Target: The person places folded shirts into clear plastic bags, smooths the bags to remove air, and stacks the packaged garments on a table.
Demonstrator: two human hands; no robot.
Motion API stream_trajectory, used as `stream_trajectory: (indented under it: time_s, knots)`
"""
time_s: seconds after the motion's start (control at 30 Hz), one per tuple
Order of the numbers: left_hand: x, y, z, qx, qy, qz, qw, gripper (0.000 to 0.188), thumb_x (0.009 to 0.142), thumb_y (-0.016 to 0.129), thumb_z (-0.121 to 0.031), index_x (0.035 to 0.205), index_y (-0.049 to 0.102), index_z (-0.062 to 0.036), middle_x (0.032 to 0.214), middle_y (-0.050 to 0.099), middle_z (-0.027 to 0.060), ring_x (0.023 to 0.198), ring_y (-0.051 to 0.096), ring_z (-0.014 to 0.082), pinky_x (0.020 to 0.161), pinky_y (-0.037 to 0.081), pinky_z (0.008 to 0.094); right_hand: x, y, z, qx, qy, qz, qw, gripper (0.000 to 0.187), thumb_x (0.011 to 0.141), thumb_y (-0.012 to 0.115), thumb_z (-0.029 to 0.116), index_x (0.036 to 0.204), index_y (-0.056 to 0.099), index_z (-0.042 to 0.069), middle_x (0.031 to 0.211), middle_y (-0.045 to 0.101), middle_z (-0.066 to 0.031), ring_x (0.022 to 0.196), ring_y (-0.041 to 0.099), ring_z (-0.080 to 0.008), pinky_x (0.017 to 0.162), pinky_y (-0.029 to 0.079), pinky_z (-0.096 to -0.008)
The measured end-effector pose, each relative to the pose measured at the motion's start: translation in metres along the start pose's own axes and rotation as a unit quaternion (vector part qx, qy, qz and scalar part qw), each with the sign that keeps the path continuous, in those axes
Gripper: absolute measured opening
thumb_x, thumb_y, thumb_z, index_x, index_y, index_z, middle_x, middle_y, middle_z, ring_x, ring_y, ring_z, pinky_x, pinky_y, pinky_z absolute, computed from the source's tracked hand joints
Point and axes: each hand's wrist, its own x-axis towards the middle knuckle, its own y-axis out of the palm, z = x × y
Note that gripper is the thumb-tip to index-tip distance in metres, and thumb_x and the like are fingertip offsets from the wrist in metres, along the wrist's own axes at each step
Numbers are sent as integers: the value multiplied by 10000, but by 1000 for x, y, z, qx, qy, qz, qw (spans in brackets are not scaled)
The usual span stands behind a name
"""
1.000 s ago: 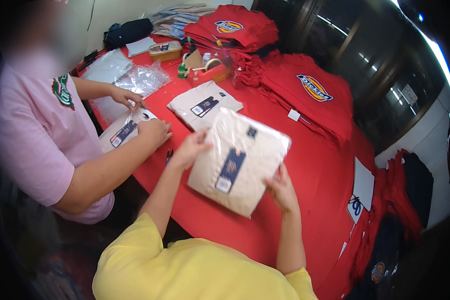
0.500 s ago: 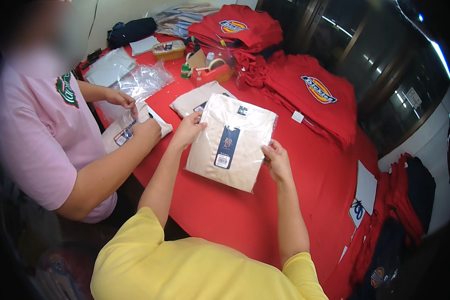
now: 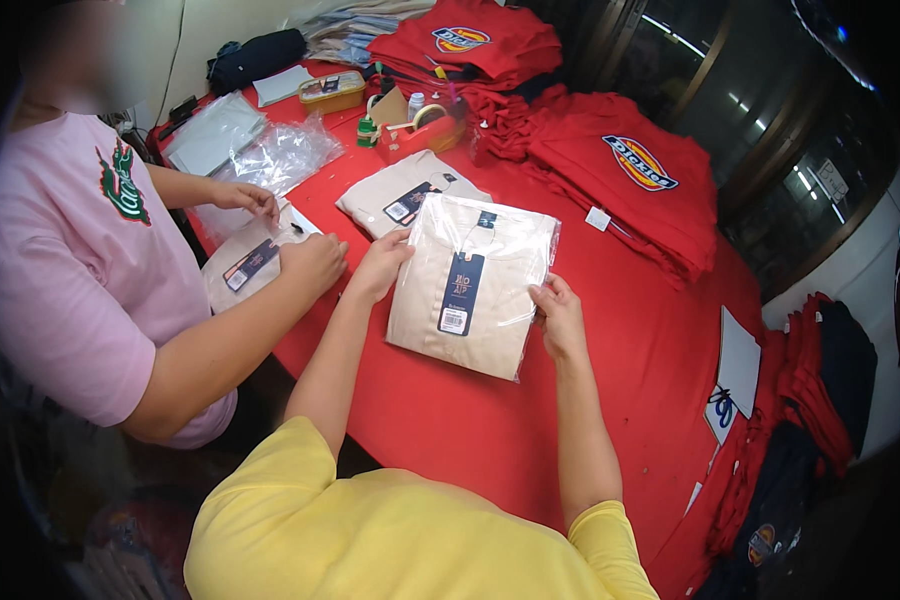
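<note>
Between my two hands is a folded beige shirt in a clear plastic bag, with a dark blue hang tag lying on its front. My left hand pinches the bag's left edge near the top. On the opposite edge, my right hand grips the bag with thumb and fingers. Just behind my left hand lies another folded beige shirt with a dark tag. To my left, a co-worker in a pink shirt has both hands on a third folded beige shirt.
A red-covered table spreads beneath everything. Red printed garments are heaped at the far right. Clear plastic bags, a yellow-lidded box and a red tape dispenser lie at the back. Blue-handled scissors rest at the right edge.
The bagged shirt has shifted slightly right in the picture, still held by both my hands. More of the beige shirt behind it shows. The co-worker's nearer hand has moved rightward.
</note>
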Motion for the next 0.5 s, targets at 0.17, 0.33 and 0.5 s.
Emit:
stream_trajectory:
  time_s: [0.17,0.33,0.5]
  knots:
    - [-6,7,-1,-9,-1,-11,1000,414,935,525,-25,1333,451,61,1189,610,156,1046,636,228,918,514,318,-6,3,0,12,6,-7,1000,429,866,643,25,1275,549,-65,1166,621,-97,998,590,-157,851,482,-275]
    - [-11,3,3,4,27,-8,1000,404,909,562,0,1301,484,59,1173,630,148,1017,647,216,913,514,317,-12,7,5,-10,5,8,1000,395,874,643,34,1247,549,-55,1080,645,-66,915,609,-128,768,502,-251]
    - [-8,9,-31,-49,124,-29,991,442,906,593,-2,1327,475,63,1189,629,151,1069,627,202,928,508,319,-3,38,44,-7,-71,29,997,305,896,620,57,1186,578,-26,866,621,5,692,537,-44,592,434,-199]
